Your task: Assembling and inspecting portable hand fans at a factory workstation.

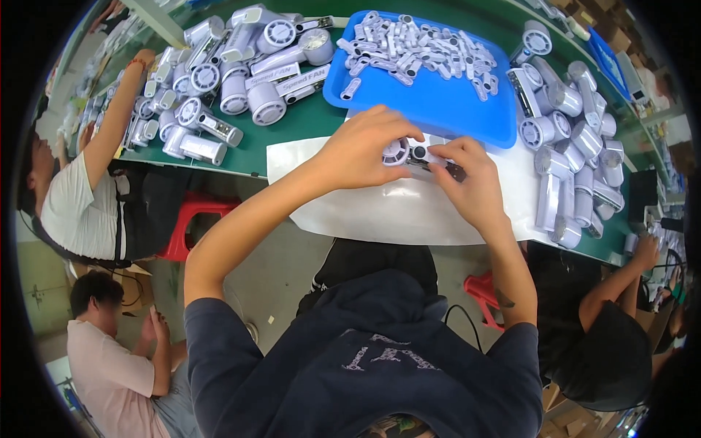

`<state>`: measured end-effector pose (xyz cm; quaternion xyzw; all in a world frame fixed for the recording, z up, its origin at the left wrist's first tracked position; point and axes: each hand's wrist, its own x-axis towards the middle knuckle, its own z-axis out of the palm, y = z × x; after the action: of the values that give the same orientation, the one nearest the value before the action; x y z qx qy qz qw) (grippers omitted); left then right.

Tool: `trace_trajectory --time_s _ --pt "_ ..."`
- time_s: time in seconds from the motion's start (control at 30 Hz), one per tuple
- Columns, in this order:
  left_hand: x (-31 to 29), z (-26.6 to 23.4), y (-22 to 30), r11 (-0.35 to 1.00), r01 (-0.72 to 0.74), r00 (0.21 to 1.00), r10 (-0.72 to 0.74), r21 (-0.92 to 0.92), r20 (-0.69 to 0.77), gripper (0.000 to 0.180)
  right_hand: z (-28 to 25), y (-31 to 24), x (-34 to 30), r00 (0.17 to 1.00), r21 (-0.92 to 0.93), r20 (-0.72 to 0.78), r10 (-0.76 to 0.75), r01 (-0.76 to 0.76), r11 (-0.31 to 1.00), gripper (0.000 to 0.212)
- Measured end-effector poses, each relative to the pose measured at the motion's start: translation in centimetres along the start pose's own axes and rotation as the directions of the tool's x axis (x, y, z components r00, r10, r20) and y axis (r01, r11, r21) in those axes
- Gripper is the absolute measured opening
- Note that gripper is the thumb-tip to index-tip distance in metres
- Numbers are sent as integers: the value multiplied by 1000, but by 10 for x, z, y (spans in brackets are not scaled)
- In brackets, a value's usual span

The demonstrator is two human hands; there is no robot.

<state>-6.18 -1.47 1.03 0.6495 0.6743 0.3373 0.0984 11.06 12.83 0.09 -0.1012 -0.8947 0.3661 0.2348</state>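
Note:
Over the white sheet, my left hand (369, 150) grips a small white handheld fan (396, 152) by its round head, thumb below and fingers above. Curled over the other end of that fan is my right hand (471, 179), its thumb and fingertips pinching the body, where a dark inside part shows. The fan's handle is partly hidden by my right fingers. Just beyond both hands sits a blue tray (409, 109) holding a heap of small white-and-grey elongated pieces (423, 47), each with a dark round spot.
A white sheet (350, 208) covers the near edge of the green table (307, 120). Many handheld fans (266, 102) are piled at the left, and another pile (577, 146) lies at the right. Co-workers sit on both sides, near red stools (193, 223).

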Motion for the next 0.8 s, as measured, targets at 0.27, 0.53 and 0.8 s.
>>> trace_trajectory --time_s 0.27,0.53,0.8 --pt "-4 22 -14 993 -73 992 63 -95 -111 39 -1 -7 0 998 -125 49 -33 38 991 24" --pt "-4 27 -16 994 -86 986 75 -69 -148 35 1 -10 0 999 -173 49 -16 25 985 24" --pt "-1 30 -25 991 -133 980 129 -16 -151 31 -5 -10 10 988 -256 97 -122 143 956 22"
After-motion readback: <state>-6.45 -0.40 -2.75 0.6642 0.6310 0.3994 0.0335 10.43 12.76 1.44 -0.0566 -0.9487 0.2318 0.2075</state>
